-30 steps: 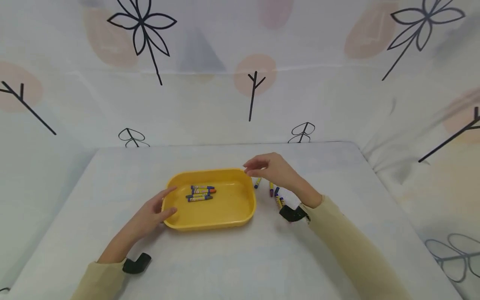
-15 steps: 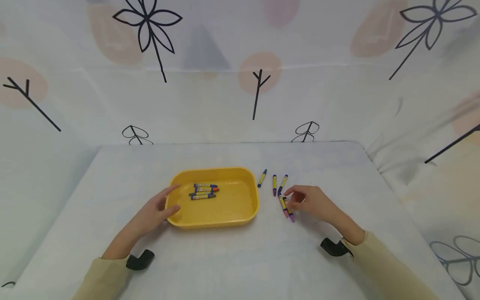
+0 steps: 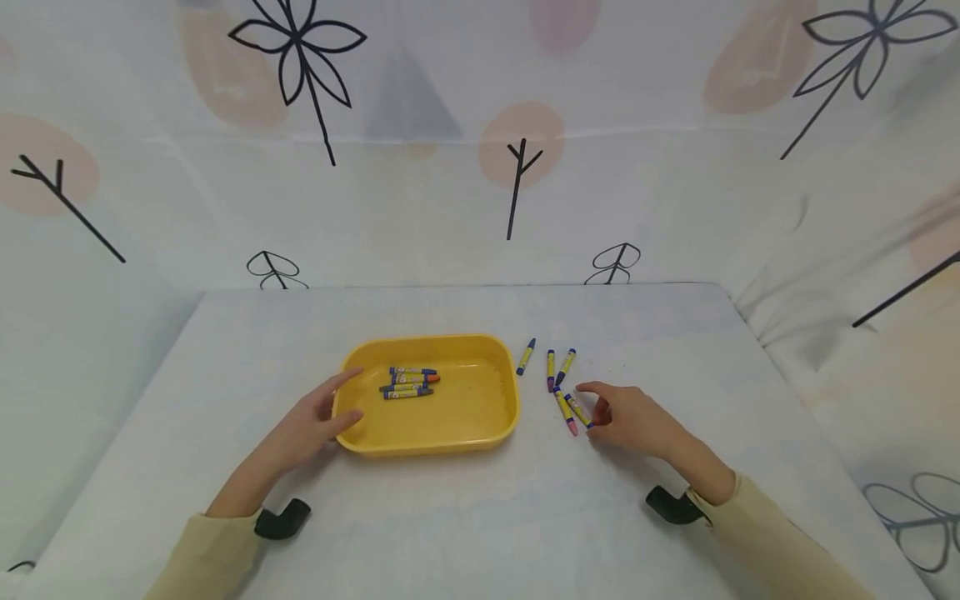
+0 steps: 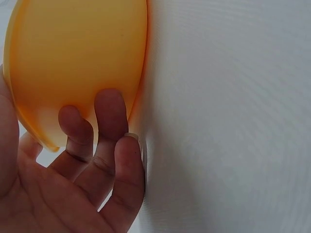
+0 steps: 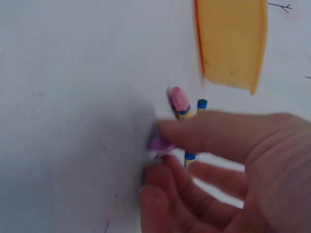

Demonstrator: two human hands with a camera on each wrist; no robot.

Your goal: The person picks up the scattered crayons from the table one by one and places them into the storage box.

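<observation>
One right hand [image 3: 633, 421]: fingers bent over the purple crayon [image 3: 577, 409], thumb at its tip; cannot tell whether clamped.
Pink crayon [image 3: 565, 408]: just left of that hand.
Three crayons [image 3: 551, 367]: farther beyond.
Left hand [image 3: 303, 425]: clamped on the yellow tray [image 3: 465, 408].
Four crayons [image 3: 408, 394]: inside, right of it.

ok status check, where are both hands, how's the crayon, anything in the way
Left hand holding yellow tray by its side. Right hand at purple crayon, thumb by its tip, grip unclear. Pink crayon close alongside.
</observation>
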